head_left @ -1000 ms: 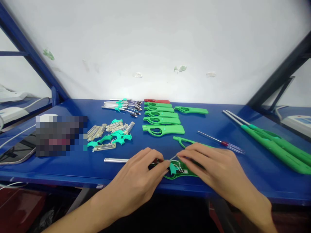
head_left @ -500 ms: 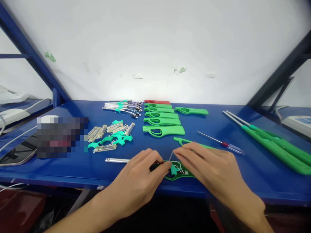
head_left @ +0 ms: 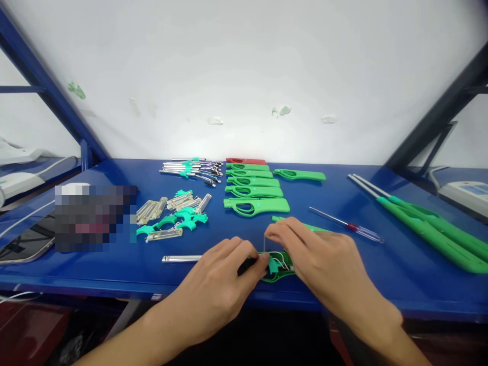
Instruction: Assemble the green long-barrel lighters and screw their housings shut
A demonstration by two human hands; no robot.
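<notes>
Near the table's front edge lies an open green lighter shell (head_left: 280,277), with white wires and a teal trigger (head_left: 273,265) inside. A silver metal tube (head_left: 183,258) sticks out to its left. My left hand (head_left: 223,279) is closed over the joint of tube and shell, thumb and forefinger pressed beside the trigger. Above the shell, my right hand (head_left: 324,262) pinches a thin pale wire (head_left: 264,243) that stands nearly upright from it. The right hand hides the shell's right end. Another green shell half (head_left: 280,219) lies partly hidden just behind that hand.
Green lighter shells (head_left: 259,205) lie in a column behind, a red one (head_left: 246,160) farthest. Left are metal tubes with wires (head_left: 186,168), clear fuel tanks (head_left: 164,234) and teal triggers (head_left: 186,222). A screwdriver (head_left: 364,232) and two long green lighters (head_left: 423,229) lie right.
My right hand has moved slightly left, and the wire in its pinch has swung from a rightward lean to nearly upright. My left hand keeps its hold on the shell.
</notes>
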